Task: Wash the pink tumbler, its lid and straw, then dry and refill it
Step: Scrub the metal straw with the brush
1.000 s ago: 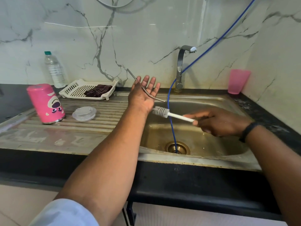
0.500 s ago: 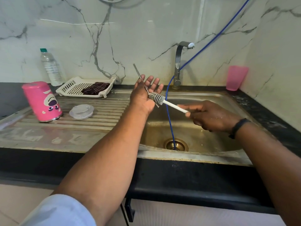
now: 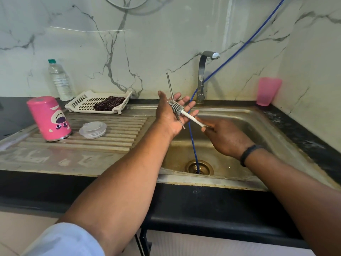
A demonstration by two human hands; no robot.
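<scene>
Straw (image 3: 170,85) of grey metal lies across the upturned palm of the left hand (image 3: 170,115), its upper end rising past the fingers and its lower end poking out below the heel of the palm. That hand's fingers are spread wide and straight, so the straw rests on it rather than being clamped. Lying across the straw on the same palm is the bristle head of a small brush (image 3: 177,108). Its white handle runs down to the right hand (image 3: 225,137), whose fingertips pinch the end. Both hands hang over the sink (image 3: 262,130). Well to the left of the open palm, the pink tumbler (image 3: 48,118) stands upside down on the ribbed drainboard (image 3: 114,133), with the clear lid (image 3: 92,129) just beside it.
</scene>
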